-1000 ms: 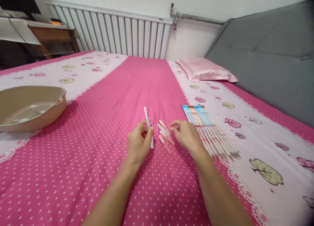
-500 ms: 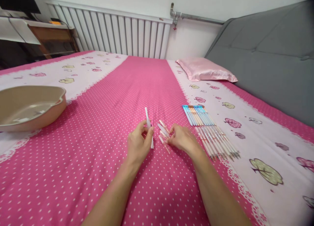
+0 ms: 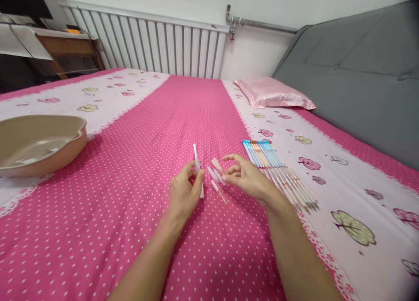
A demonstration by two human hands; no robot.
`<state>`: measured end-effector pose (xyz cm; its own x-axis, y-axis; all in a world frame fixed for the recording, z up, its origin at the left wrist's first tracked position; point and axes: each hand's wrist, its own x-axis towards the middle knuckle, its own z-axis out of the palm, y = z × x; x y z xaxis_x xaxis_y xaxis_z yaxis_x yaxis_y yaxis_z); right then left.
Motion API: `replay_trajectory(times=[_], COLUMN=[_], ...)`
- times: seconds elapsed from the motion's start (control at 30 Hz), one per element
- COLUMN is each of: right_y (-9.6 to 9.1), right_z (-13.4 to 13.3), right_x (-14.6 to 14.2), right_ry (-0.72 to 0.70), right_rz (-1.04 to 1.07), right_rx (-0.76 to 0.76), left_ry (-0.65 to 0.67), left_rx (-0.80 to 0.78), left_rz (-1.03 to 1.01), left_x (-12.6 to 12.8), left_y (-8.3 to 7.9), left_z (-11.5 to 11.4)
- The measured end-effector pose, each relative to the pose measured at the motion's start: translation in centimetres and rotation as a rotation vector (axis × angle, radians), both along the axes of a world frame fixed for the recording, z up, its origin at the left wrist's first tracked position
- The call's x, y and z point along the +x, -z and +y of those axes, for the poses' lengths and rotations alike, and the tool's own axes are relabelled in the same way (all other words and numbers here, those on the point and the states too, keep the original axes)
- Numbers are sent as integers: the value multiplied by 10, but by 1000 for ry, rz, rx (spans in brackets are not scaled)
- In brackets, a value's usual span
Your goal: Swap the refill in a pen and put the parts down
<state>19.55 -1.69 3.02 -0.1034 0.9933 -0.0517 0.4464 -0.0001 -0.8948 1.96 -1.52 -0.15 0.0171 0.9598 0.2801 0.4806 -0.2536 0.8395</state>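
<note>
Pink dotted bedspread below: the left hand pinches a white pen that points away from the person. Just beside it the right hand hovers, fingertips seemingly pinching one small piece above the loose pile, with the pen row just to its right.

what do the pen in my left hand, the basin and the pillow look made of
Pen: likely plastic, white, smooth, thin tube. Basin: probably moulded plastic, beige, soft sheen on the rim. Pillow: seemingly satin, pink, glossy highlights.
</note>
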Motion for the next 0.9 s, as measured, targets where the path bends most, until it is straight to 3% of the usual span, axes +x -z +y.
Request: replay_trajectory(times=[0.13,0.3,0.57,0.9], right_y=[-6,-11,-10,-8], right_z=[2,5,7,7], right_x=[-5,-9,-11,-16], right_ry=[56,229,268,272], right_rz=[279,416,357,353], right_rx=[82,249,523,578], left_ry=[37,99,284,371], left_rx=[-4,32,61,112], left_rz=[12,55,115,207], left_x=[0,-1,1,1], left_y=[1,3,4,4], left_z=[0,1,-1,-3])
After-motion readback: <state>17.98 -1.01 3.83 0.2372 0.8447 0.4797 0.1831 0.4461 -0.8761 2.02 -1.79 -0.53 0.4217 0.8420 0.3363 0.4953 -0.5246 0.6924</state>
